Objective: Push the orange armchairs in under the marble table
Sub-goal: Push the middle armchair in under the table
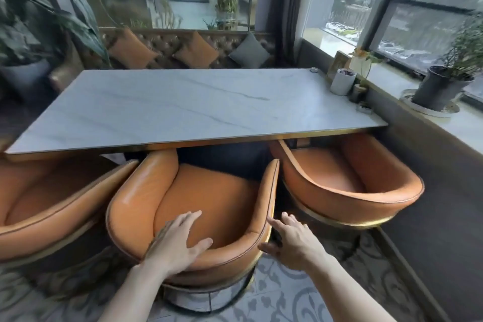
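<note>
The marble bench point(183, 104) is standing lengthwise along the window sill, serving as the landmark. Three orange armchairs are lining its near edge: the left chair point(47, 198) and the right chair point(350, 185) are sitting with their fronts tucked beneath the top, while the middle chair point(209, 206) is angled, its arms only just reaching under the edge, so it appears to be the one needing the push. Two hands are working at the middle chair's back. The left hand point(180, 240) is lying open and flat over the backrest, fingers spread, bracing to shove. The right hand point(290, 240) is hovering open just beside the chair's right arm, gripping nothing. Three cushions are resting beyond the bench's far edge.
</note>
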Tool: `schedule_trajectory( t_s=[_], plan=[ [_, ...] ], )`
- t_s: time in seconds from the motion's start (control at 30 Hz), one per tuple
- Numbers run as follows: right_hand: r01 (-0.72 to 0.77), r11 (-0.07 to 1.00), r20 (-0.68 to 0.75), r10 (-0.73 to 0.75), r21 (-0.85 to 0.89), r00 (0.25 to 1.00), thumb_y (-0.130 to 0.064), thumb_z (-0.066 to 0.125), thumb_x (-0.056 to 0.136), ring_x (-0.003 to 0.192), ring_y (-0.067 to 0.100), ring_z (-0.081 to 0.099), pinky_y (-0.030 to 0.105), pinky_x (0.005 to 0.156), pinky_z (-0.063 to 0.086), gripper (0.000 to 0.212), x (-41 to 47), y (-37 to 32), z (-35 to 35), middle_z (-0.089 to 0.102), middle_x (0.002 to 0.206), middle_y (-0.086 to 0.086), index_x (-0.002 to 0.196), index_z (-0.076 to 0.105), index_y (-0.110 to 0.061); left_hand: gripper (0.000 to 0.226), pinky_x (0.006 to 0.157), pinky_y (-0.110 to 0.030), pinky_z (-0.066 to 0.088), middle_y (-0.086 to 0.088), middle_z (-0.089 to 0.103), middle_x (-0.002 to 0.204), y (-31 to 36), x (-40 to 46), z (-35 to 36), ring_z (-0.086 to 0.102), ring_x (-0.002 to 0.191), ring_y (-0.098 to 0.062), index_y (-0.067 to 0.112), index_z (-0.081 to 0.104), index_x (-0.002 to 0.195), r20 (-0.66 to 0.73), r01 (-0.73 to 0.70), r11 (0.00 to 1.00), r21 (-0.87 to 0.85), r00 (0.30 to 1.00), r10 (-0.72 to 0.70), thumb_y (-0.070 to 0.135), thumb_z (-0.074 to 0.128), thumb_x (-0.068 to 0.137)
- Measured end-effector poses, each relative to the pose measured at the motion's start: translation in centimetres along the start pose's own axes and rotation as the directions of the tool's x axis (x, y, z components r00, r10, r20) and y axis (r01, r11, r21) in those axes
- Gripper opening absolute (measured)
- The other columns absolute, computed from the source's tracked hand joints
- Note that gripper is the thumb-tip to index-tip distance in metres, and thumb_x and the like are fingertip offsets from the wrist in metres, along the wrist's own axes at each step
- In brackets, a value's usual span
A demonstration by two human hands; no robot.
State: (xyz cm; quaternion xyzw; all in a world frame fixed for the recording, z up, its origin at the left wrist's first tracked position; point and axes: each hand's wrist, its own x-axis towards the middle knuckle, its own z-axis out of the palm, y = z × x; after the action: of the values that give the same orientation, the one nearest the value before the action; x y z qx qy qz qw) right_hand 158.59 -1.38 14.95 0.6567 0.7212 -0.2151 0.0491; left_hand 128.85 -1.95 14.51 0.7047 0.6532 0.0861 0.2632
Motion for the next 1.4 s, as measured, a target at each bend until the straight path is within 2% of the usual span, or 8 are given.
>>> schedule_trajectory(
  t_s=[0.13, 0.27, 0.43, 0.77, 0.93, 1.07, 1.17, 1.4],
  plan=[
    [0.018, 1.0, 0.038, -0.019, 0.01, 0.999, -0.075, 0.047, 0.086, 0.149, 0.026, 0.015, 0.05, 0.118, 0.02, 0.082, 2.4, -8.6, 3.9, 0.02, 0.163, 0.007, 0.154, 0.022, -0.037, 0.082, 0.116, -0.039, 0.023, 0.012, 0.021, 0.158, -10.3, -0.8, -2.7, 0.022, 0.143, -0.015, 0.041, 0.018, 0.151, 0.028, 0.084, 0.996, -0.002, 0.996, -0.084, 0.074, 0.05, 0.084],
    [0.011, 0.999, 0.079, -0.015, 0.045, 0.997, -0.094, 0.017, 0.06, 0.151, 0.026, 0.008, 0.047, 0.12, 0.017, 0.111, 4.1, -13.7, 7.8, 0.015, 0.165, 0.008, 0.155, 0.019, -0.037, 0.084, 0.118, -0.039, 0.016, 0.01, 0.015, 0.16, -17.1, -0.8, -4.1, 0.014, 0.145, -0.017, 0.039, 0.014, 0.153, 0.071, 0.109, 0.992, 0.064, 0.991, -0.113, 0.073, 0.051, 0.084],
    [-0.026, 0.999, 0.087, 0.025, 0.018, 0.996, -0.072, 0.049, 0.087, 0.15, 0.028, 0.007, 0.047, 0.12, 0.018, 0.083, 6.4, -16.2, 12.7, 0.015, 0.164, 0.01, 0.155, 0.017, -0.036, 0.09, 0.119, -0.038, 0.004, 0.008, 0.005, 0.163, -21.9, 1.5, -3.8, 0.002, 0.148, -0.019, 0.04, 0.009, 0.153, 0.14, 0.066, 0.982, 0.178, 0.986, -0.092, 0.072, 0.055, 0.083],
    [-0.141, 0.989, 0.033, 0.139, 0.052, 0.99, -0.078, 0.054, 0.078, 0.143, 0.044, 0.007, 0.056, 0.115, 0.018, 0.09, 9.5, -17.6, 20.9, 0.018, 0.158, 0.014, 0.152, 0.017, -0.044, 0.108, 0.118, -0.035, -0.01, 0.013, -0.003, 0.163, -27.9, 8.1, 0.9, -0.013, 0.147, -0.008, 0.044, 0.002, 0.152, 0.336, -0.19, 0.923, 0.334, 0.939, 0.072, 0.088, 0.05, 0.067],
    [-0.092, 0.996, -0.084, 0.093, 0.009, 0.992, -0.075, 0.053, 0.081, 0.134, 0.04, 0.02, 0.057, 0.109, 0.028, 0.079, 9.7, -16.9, 22.2, 0.031, 0.15, 0.015, 0.149, 0.029, -0.042, 0.106, 0.118, -0.031, -0.007, 0.015, 0.015, 0.161, -28.5, 7.7, 2.4, -0.001, 0.148, -0.007, 0.042, 0.018, 0.152, 0.208, -0.188, 0.931, 0.313, 0.97, 0.126, 0.095, 0.031, 0.061],
    [-0.066, 0.997, -0.079, 0.064, -0.028, 0.995, -0.078, 0.037, 0.081, 0.132, 0.046, 0.027, 0.059, 0.106, 0.031, 0.079, 10.2, -16.3, 22.6, 0.033, 0.149, 0.02, 0.149, 0.033, -0.038, 0.11, 0.12, -0.032, -0.001, 0.012, 0.028, 0.158, -28.6, 7.3, 2.9, 0.01, 0.147, -0.009, 0.039, 0.026, 0.15, 0.144, -0.195, 0.917, 0.347, 0.978, 0.154, 0.1, 0.014, 0.059],
    [-0.048, 0.998, -0.065, 0.046, -0.028, 0.997, -0.075, 0.04, 0.085, 0.134, 0.047, 0.025, 0.059, 0.107, 0.03, 0.076, 10.1, -15.8, 22.5, 0.031, 0.151, 0.021, 0.15, 0.032, -0.037, 0.116, 0.12, -0.031, 0.0, 0.011, 0.033, 0.155, -28.4, 7.1, 3.3, 0.015, 0.146, -0.009, 0.038, 0.03, 0.149, 0.115, -0.189, 0.914, 0.358, 0.981, 0.157, 0.101, 0.002, 0.055],
    [0.026, 0.999, -0.042, -0.028, -0.036, 0.999, -0.071, 0.048, 0.085, 0.135, 0.047, 0.024, 0.061, 0.109, 0.03, 0.07, 8.0, -11.0, 22.0, 0.034, 0.15, 0.021, 0.146, 0.039, -0.038, 0.101, 0.118, -0.035, 0.012, 0.004, 0.053, 0.142, -25.0, 3.7, 7.0, 0.038, 0.138, -0.016, 0.029, 0.05, 0.141, 0.097, -0.128, 0.913, 0.388, 0.991, 0.098, 0.096, 0.021, 0.07]
  ],
)
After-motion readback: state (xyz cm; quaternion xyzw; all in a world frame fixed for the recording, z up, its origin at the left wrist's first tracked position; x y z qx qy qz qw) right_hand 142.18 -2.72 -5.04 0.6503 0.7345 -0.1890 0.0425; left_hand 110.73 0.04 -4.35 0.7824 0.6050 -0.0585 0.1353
